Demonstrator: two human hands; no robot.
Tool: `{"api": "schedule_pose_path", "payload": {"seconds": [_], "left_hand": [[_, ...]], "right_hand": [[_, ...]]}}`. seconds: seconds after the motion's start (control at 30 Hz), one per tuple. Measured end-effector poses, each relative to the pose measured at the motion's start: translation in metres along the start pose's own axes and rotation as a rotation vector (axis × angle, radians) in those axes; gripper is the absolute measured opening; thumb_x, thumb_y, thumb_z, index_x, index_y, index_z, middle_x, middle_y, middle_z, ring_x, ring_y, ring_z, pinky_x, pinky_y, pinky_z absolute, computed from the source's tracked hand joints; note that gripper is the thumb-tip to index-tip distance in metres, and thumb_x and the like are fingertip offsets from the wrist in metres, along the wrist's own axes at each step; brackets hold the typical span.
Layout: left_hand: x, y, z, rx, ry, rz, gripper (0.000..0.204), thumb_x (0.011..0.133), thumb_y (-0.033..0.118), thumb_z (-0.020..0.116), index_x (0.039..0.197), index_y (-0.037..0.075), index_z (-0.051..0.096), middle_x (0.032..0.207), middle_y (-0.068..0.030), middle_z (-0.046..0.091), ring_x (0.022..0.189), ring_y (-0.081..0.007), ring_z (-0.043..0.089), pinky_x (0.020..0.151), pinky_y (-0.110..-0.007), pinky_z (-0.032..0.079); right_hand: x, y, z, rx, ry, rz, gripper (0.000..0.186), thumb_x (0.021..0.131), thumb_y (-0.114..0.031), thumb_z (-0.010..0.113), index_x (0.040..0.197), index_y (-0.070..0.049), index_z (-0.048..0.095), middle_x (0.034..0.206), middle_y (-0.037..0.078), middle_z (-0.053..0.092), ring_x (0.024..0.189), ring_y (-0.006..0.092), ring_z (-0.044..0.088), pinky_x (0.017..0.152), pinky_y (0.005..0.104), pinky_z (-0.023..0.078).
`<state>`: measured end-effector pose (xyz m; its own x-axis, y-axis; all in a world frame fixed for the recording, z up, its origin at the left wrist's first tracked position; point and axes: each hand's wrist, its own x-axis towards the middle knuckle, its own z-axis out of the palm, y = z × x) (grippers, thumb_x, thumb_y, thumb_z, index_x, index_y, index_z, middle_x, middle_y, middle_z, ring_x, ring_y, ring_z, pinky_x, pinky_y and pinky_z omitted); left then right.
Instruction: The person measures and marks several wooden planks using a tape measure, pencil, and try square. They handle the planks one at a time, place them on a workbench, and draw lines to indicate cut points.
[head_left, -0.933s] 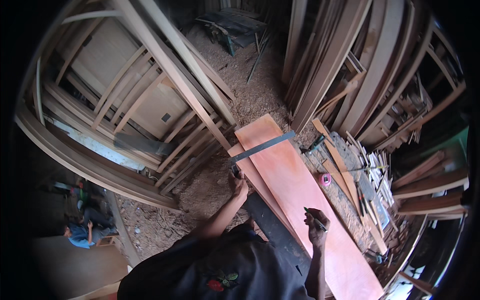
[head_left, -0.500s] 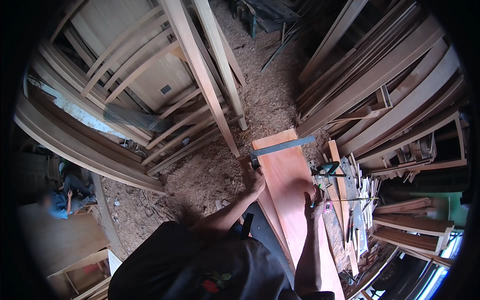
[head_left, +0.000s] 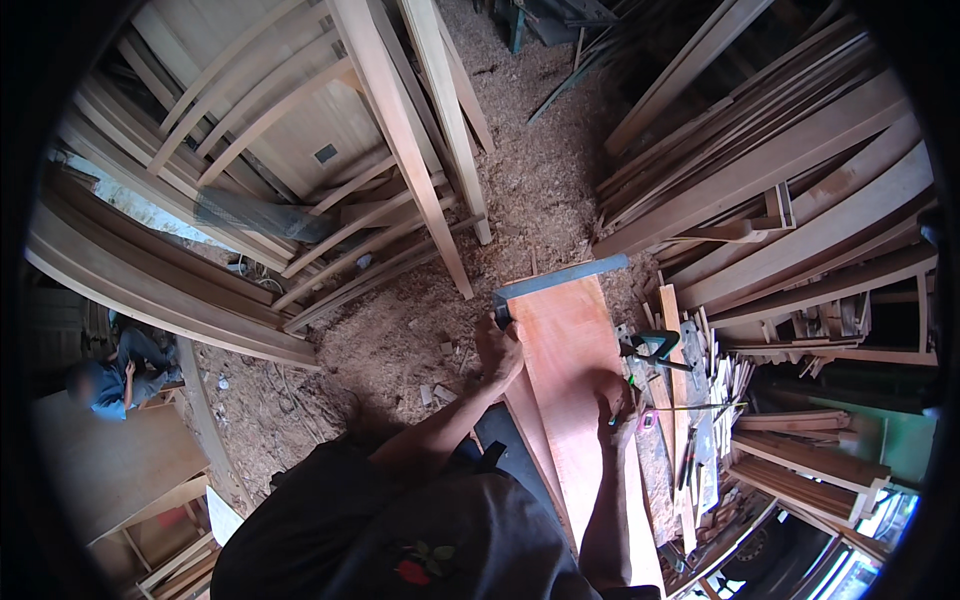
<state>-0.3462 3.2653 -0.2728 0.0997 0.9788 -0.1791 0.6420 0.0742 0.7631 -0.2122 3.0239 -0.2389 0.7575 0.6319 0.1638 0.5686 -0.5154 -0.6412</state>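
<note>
Try square (head_left: pixel 568 275) lies with its blue-grey blade across the far end of the upper reddish board (head_left: pixel 565 345), which runs from there back toward the person. The left hand (head_left: pixel 498 347) is closed on the dark stock of the square, at the left side of the board; its fingers are partly hidden. The right hand (head_left: pixel 617 400) is near the right edge of the same board, its fingers bent inward around a thin pen (head_left: pixel 631 381), of which only small green parts show; whether this hand touches the wood, I cannot tell. A second reddish board (head_left: pixel 530 420) comes out on the left. On the right, a pink tape measure (head_left: pixel 648 420) lies near pale wood strips (head_left: pixel 669 310).
</note>
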Motion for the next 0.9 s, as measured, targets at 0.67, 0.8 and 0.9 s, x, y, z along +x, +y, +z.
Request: {"api": "schedule_pose_path", "payload": {"seconds": [0.67,0.8,0.9], "left_hand": [[-0.001,0.015,-0.010,-0.015,-0.037,-0.065,0.041,0.090,0.021,0.078,0.118,-0.003,0.059,0.112,-0.0264,0.062,0.103,-0.0425,0.064,0.088,-0.050,0.052],[0.003,0.019,-0.016,0.024,-0.091,-0.079,0.049,0.089,0.027,0.080,0.118,-0.006,0.058,0.109,-0.0307,0.067,0.099,-0.0477,0.069,0.084,-0.052,0.055],[0.005,0.017,-0.017,0.025,-0.119,-0.054,0.048,0.088,0.027,0.080,0.116,-0.006,0.058,0.106,-0.0307,0.067,0.098,-0.0475,0.069,0.083,-0.053,0.054]], "right_hand": [[0.022,-0.024,-0.006,-0.173,0.074,-0.135,0.037,0.100,-0.013,0.063,0.133,0.003,0.062,0.109,0.023,0.066,0.104,0.0418,0.061,0.090,0.0502,0.048],[0.061,-0.051,0.005,0.145,-0.083,0.014,0.034,0.102,-0.014,0.063,0.129,0.006,0.067,0.111,0.025,0.067,0.095,0.0360,0.066,0.079,0.0440,0.053],[0.101,-0.072,0.023,0.403,-0.256,0.039,0.031,0.104,-0.019,0.065,0.121,0.007,0.067,0.099,0.019,0.070,0.087,0.0237,0.070,0.068,0.0354,0.056]]}}
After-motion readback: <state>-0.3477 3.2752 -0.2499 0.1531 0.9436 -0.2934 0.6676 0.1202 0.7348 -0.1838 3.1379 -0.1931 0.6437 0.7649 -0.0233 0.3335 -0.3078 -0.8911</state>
